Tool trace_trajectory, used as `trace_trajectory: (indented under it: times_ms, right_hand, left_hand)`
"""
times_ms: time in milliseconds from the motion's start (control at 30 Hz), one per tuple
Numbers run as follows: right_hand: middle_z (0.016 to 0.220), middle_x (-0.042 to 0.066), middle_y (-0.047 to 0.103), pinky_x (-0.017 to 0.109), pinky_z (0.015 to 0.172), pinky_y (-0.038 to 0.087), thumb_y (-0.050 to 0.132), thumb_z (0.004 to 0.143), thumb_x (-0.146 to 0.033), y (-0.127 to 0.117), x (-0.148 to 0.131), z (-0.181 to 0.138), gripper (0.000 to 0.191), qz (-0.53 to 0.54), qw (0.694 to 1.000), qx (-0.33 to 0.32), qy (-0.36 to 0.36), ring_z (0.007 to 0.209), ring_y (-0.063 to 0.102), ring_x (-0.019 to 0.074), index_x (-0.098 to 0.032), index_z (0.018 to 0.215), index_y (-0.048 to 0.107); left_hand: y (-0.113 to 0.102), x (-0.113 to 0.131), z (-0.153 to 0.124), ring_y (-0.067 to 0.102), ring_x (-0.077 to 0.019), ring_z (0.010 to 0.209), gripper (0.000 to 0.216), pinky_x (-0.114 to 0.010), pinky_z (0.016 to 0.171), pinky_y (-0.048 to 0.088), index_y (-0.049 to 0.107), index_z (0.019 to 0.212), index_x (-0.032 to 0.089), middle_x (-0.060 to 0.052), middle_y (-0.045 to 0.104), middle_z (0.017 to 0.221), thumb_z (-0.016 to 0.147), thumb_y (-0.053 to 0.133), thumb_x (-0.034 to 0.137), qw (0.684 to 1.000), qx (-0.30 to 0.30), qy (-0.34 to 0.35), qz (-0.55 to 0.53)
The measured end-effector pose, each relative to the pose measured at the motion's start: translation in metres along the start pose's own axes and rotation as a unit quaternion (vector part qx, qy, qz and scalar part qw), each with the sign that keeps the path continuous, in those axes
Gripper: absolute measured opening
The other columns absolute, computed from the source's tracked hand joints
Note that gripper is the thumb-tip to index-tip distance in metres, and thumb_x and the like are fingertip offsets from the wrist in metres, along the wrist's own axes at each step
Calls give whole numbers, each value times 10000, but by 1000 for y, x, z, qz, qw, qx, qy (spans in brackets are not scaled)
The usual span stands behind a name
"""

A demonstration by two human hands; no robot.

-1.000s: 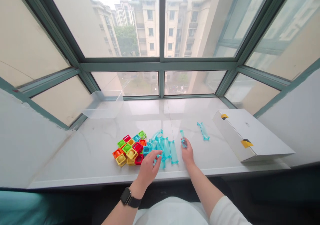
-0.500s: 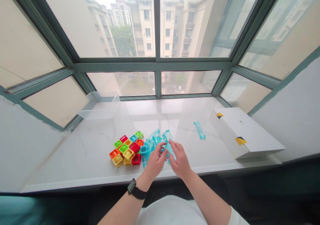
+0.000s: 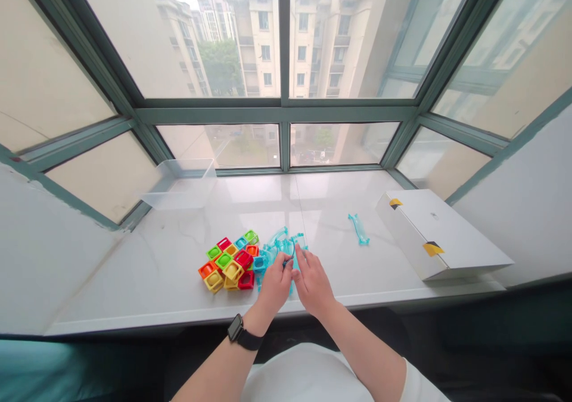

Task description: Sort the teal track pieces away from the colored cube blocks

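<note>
My left hand (image 3: 274, 283) is closed, its thumb and fingers pinching a translucent blue plastic track piece (image 3: 292, 251) with a curved edge. My right hand (image 3: 313, 281) meets it from the other side, fingers fairly straight and thumb near the left thumb, gripping the same piece; the fingers hide most of it. Just behind and left of the hands lies a heap of similar translucent blue pieces (image 3: 277, 235). Against that heap, on the left, sits a pile of coloured hollow plastic blocks (image 3: 224, 261) in red, yellow, green, orange and blue.
One separate blue track piece (image 3: 358, 230) lies right of the hands on the white sill (image 3: 147, 271). Farther right stands a white box (image 3: 447, 229) with yellow-and-black tabs. A clear plastic bin (image 3: 183, 196) is at the back left, by the window frame (image 3: 214, 115).
My hands have drawn closer together around the blue piece, the right one shifting left. The piece between them shows less. The view has shifted slightly; the piles look unchanged.
</note>
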State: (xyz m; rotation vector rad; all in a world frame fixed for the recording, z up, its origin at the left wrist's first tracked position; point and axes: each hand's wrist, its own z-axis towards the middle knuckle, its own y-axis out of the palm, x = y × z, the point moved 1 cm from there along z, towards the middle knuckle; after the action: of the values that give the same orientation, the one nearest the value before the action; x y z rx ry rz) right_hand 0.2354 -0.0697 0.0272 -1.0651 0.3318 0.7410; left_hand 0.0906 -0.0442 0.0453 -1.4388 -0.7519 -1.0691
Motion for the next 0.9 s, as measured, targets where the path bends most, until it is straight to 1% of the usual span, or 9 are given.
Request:
trace_trajectory:
  times_ms: [200, 300, 400, 467, 533, 633, 733, 800, 900]
  right_hand:
    - [1415, 155, 591, 598, 1029, 521, 383, 1104, -456, -6, 12, 7, 623, -4, 1000, -4, 6, 1236, 561, 350, -308, 1689, 228]
    - [1444, 140, 577, 593, 1065, 515, 424, 1095, -433, -8, 11, 1, 615, 17, 999, -30, -5, 1279, 550, 341, -319, 1677, 261]
    - [1433, 131, 579, 569, 1076, 524, 523, 1061, -393, -10, 9, -7, 572, 39, 998, -45, -20, 1281, 557, 327, -322, 1615, 397]
    - [1377, 134, 610, 551, 1046, 549, 577, 1033, -353, -12, 10, -11, 544, 48, 998, -30, -20, 1230, 588, 318, -311, 1564, 469]
    - [1314, 127, 642, 533, 1012, 571, 590, 1018, -313, -14, 15, -13, 486, 49, 999, 0, -13, 1174, 618, 307, -307, 1502, 538]
    - [1220, 110, 676, 499, 967, 589, 569, 1023, -284, -21, 31, -14, 358, 41, 998, 47, 2, 1106, 649, 286, -308, 1369, 656]
    - [1135, 94, 699, 474, 945, 588, 561, 1036, -304, -31, 55, -16, 272, 37, 996, 81, 20, 1064, 664, 276, -309, 1251, 727]
    - [1107, 89, 706, 469, 952, 578, 565, 1040, -333, -39, 75, -17, 252, 32, 993, 98, 48, 1059, 666, 276, -305, 1219, 740]
    - [1094, 91, 704, 459, 934, 569, 577, 1030, -376, -50, 111, -19, 255, 18, 987, 117, 108, 1038, 667, 277, -281, 1195, 745]
  left_hand:
    - [7, -3, -5, 616, -201, 626, 304, -319, 625, 456, 579, 1038, 243, 17, 625, 680, 1011, 483, 530, 999, -36, -4, -37]
    - [10, -6, -4, 588, -185, 562, 369, -303, 575, 462, 586, 1098, 225, 39, 588, 619, 1010, 479, 567, 996, -14, -41, -80]
    - [14, -10, 1, 659, -198, 668, 431, -324, 623, 533, 578, 1179, 217, -9, 670, 743, 1016, 456, 597, 990, 14, -63, -129]
    - [20, -12, 4, 707, -219, 800, 464, -350, 694, 578, 585, 1223, 223, -61, 719, 893, 1028, 418, 609, 988, -3, -57, -145]
    - [29, -14, 6, 717, -233, 863, 514, -376, 747, 600, 585, 1312, 226, -85, 730, 960, 1038, 385, 612, 987, -40, -52, -145]
    - [38, -14, 6, 706, -235, 844, 605, -398, 782, 608, 549, 1458, 200, -103, 740, 978, 1038, 400, 610, 986, -88, -48, -133]
    - [37, -12, 5, 697, -222, 860, 628, -387, 793, 609, 536, 1498, 199, -124, 739, 1113, 1028, 437, 604, 986, -105, -30, -124]
    - [28, -11, 4, 696, -215, 881, 600, -375, 796, 607, 556, 1477, 223, -117, 730, 1165, 1021, 459, 600, 988, -102, -20, -115]
    - [5, -14, 3, 695, -218, 893, 536, -365, 801, 600, 649, 1343, 217, -101, 734, 1090, 1013, 482, 606, 992, -69, -14, -108]
